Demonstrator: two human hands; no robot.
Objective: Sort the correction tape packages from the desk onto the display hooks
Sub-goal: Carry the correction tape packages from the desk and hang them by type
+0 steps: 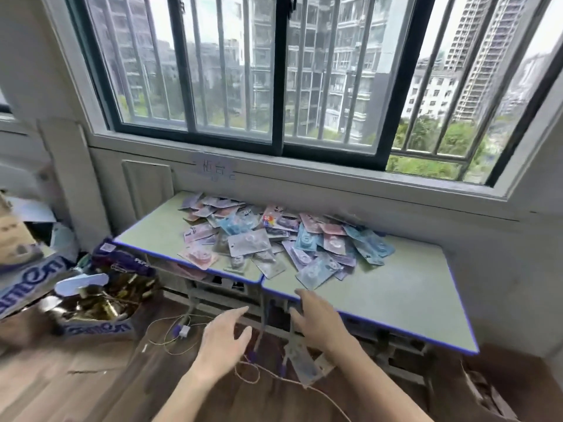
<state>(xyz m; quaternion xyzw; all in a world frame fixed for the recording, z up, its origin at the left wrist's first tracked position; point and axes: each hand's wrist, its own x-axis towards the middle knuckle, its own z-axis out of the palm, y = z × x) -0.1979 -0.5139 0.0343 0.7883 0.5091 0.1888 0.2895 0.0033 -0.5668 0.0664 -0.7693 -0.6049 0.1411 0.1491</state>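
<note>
A loose heap of correction tape packages (274, 239), pink, blue, purple and grey, lies across two pale green desks (411, 287) with blue edges under the window. My left hand (224, 333) hovers in front of the desks, below their front edge, with its fingers spread and nothing in it. My right hand (316, 318) reaches over the front edge of the right desk, fingers stretched out toward the heap and touching no package. The nearest package (316, 272) lies just beyond its fingertips. No display hooks are in view.
Open cardboard boxes (100, 300) of gold-wrapped goods stand on the wooden floor at left. A string and a small white plug (184, 330) lie on the floor by the grey desk legs (301, 360). A barred window (274, 71) rises behind the desks.
</note>
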